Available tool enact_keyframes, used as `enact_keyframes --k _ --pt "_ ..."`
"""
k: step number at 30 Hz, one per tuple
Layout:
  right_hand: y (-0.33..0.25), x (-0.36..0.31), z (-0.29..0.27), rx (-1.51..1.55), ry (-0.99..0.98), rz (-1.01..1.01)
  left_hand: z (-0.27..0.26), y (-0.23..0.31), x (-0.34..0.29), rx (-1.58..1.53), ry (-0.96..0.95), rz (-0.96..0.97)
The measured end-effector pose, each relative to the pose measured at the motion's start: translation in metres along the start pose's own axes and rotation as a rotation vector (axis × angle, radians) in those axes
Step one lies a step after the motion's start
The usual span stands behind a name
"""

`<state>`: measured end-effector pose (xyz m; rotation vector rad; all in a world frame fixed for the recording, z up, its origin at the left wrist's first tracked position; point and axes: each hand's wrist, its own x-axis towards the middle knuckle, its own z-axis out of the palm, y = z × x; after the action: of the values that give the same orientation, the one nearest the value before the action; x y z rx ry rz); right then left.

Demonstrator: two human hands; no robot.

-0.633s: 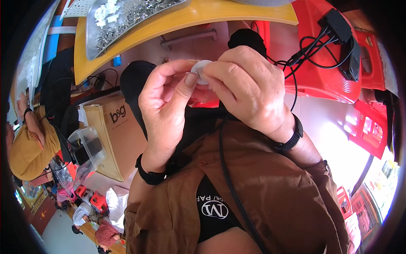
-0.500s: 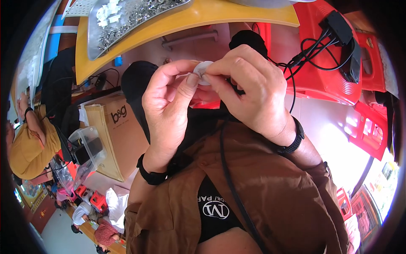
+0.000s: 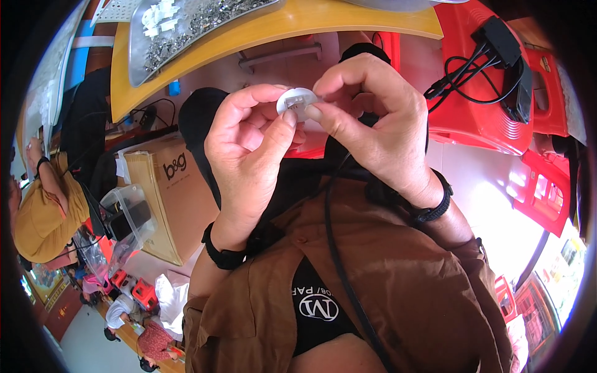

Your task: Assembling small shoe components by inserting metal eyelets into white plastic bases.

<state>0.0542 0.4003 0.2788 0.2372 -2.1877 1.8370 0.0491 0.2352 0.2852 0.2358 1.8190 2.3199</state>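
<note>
Between my hands, above my lap, is a small round white plastic part [image 3: 287, 99] with a raised, slotted middle turned up toward me. My left hand [image 3: 249, 140] pinches it, thumb on the near side and index finger at the far rim. At its right edge, the thumb and index fingertip of my right hand [image 3: 379, 118] close around the rim; the thumb overlaps the part. Beyond my hands a metal tray [image 3: 138, 62] stands on a yellow table [image 3: 348, 22], holding many small metal pieces [image 3: 205, 25] and some white plastic parts [image 3: 160, 18].
To the right stands a red plastic stool [image 3: 463, 118] bearing a black device [image 3: 497, 40] and cables. A cardboard box [image 3: 180, 199] and a clear plastic bin [image 3: 127, 211] stand at left. Beside them is a person in a mustard top [image 3: 50, 214]. A black cable [image 3: 342, 261] hangs down my front.
My right thumb and index finger have spread apart and shifted from the part's middle to its right edge, uncovering the slotted middle. The left hand keeps its pinch on the part.
</note>
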Motion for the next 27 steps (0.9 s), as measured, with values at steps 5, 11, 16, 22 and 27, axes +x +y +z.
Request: enact_keyframes --k 5,11,16,22,27 --pt "-0.004 0.004 -0.002 0.159 -0.08 0.186 0.003 0.003 -0.001 0.194 0.018 0.08" --pt "0.002 0.005 0.002 0.313 -0.118 0.283 0.002 -0.001 0.0 0.259 -0.036 0.167" --pt "0.004 0.005 0.007 0.413 -0.079 0.279 -0.001 0.0 -0.002 0.093 -0.04 0.041" --pt "0.003 0.003 0.008 0.334 -0.099 0.222 0.0 0.001 -0.001 -0.01 0.013 -0.061" --pt "0.0 0.002 0.005 0.403 -0.124 0.29 -0.002 -0.002 -0.001 -0.116 0.027 -0.152"
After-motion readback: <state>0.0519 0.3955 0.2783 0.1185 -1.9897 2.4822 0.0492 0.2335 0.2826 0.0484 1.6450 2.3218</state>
